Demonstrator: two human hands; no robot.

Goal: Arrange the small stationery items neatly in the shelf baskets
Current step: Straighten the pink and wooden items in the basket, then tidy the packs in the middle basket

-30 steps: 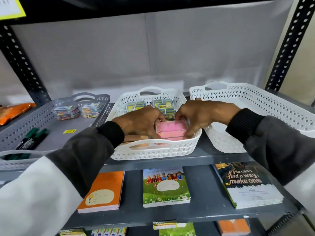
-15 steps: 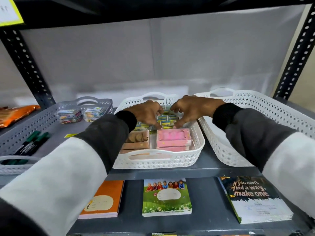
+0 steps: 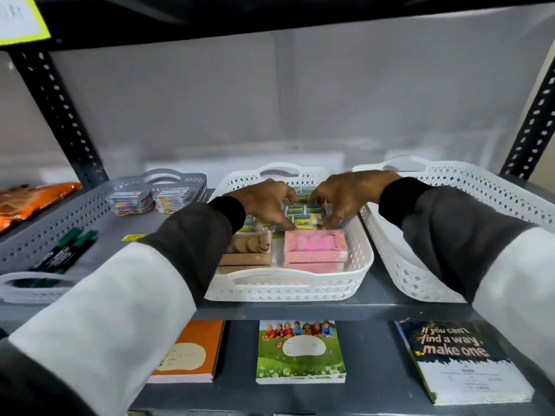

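A white lattice basket (image 3: 288,288) stands mid-shelf. At its front lie stacked pink boxes (image 3: 313,247) on the right and brown boxes (image 3: 249,250) on the left. Behind them sit several small blue-and-yellow packets (image 3: 306,214). My left hand (image 3: 264,202) and my right hand (image 3: 342,196) reach into the basket from either side, fingertips down on the small packets just behind the pink boxes. Whether either hand grips a packet is hidden by the fingers.
A grey basket (image 3: 36,235) on the left holds clear boxes of coloured clips (image 3: 150,199) and green markers (image 3: 67,250). An empty-looking white basket (image 3: 450,235) stands on the right. An orange packet (image 3: 27,202) lies far left. Notebooks (image 3: 300,352) lie on the shelf below.
Both hands left the pink boxes at the basket's front and moved back onto the small packets. The camera has come closer and lower.
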